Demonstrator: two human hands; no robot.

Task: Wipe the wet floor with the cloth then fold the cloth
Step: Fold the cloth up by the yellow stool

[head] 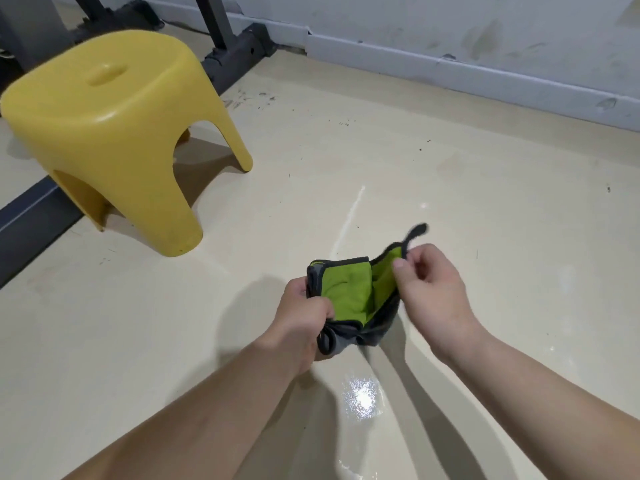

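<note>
While cloth (353,296) hangs bunched above glossy floor (450,188), left hand (304,320) clenched on lower edge, right hand (429,289) pinching far corner. Advise: spread flat, match corners, press crease. Sheen near forearms suggests wiping incomplete.

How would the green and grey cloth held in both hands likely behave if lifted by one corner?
The green and grey cloth would probably droop: it sags and creases between the left hand and right hand. It seems light, since a fingertip pinch supports its corner. Unlikely to slip.
</note>
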